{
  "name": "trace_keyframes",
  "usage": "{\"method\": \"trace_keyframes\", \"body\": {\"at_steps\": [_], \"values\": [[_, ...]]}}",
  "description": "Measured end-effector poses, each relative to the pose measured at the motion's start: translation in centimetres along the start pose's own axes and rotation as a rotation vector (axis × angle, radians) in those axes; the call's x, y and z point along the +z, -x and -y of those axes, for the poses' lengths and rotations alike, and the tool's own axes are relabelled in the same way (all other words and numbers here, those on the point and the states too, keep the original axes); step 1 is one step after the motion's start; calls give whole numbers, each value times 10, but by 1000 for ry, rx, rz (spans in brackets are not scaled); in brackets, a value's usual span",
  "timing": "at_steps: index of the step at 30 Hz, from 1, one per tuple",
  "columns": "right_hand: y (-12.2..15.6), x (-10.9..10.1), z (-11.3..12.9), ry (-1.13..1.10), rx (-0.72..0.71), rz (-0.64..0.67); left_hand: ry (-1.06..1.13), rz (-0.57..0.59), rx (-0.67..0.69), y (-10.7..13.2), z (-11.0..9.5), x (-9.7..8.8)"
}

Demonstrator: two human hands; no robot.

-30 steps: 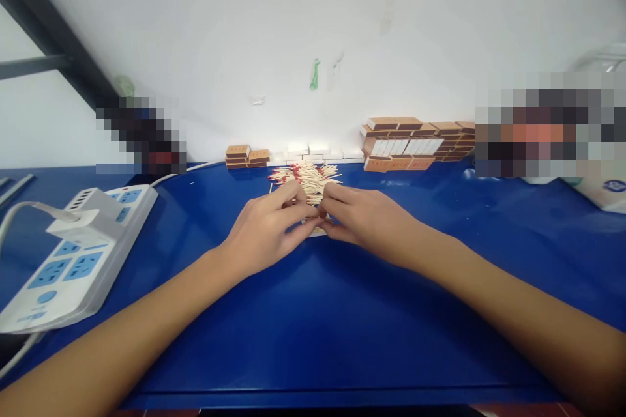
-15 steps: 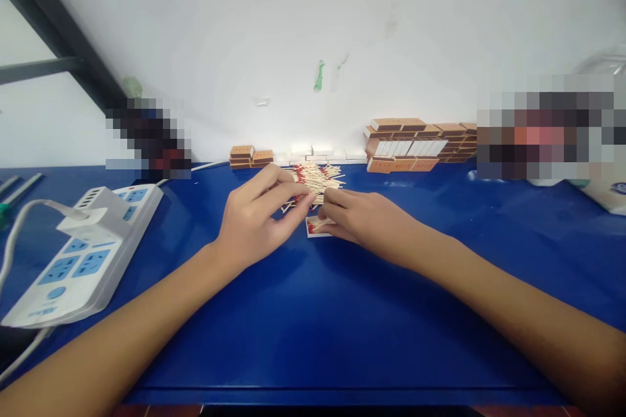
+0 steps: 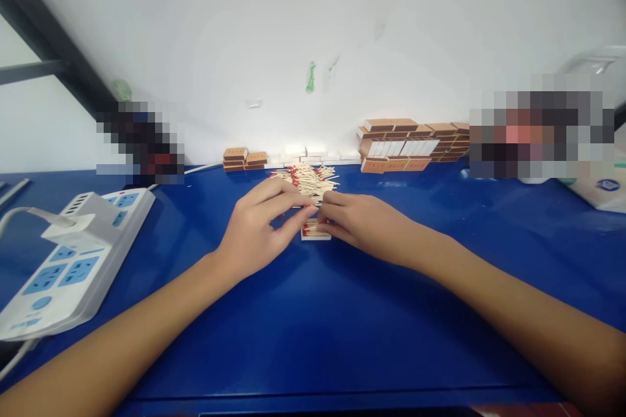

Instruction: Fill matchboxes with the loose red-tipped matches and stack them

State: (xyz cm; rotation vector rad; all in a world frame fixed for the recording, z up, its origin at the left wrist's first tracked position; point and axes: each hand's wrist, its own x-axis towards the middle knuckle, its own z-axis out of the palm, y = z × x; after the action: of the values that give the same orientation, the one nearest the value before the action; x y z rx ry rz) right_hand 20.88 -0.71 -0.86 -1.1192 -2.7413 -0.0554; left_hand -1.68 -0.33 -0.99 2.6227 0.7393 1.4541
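Observation:
A small white matchbox tray [image 3: 315,237] lies on the blue table, holding red-tipped matches [image 3: 310,229]. My right hand [image 3: 364,225] is closed over the tray's right side, fingertips curled down at the matches. On the other side, my left hand [image 3: 264,218] pinches thumb and forefinger together just above the tray's far edge, close to the right fingers. Whatever either pinch holds is too small to make out. Right behind the fingertips spreads a loose pile of matches [image 3: 313,181], partly hidden by my left hand.
Brown matchboxes [image 3: 396,165] are stacked along the wall at right, with a smaller stack [image 3: 235,158] at left. White trays [image 3: 306,155] line the wall between them. A white power strip [image 3: 105,260] with a plug lies at left. A white packet [image 3: 604,186] sits far right.
The view has shifted slightly to the right. My left fingers have come down and nearer the tray, closing toward the right fingers. More matches in the tray now show.

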Motion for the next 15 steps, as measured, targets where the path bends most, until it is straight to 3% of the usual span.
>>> {"method": "trace_keyframes", "body": {"at_steps": [9,15], "values": [[3,-1,3,-8,-11,-34,-89,5,130,0,3,1],[3,0,-1,-61,5,-6,-98,59,144,0,3,0]]}}
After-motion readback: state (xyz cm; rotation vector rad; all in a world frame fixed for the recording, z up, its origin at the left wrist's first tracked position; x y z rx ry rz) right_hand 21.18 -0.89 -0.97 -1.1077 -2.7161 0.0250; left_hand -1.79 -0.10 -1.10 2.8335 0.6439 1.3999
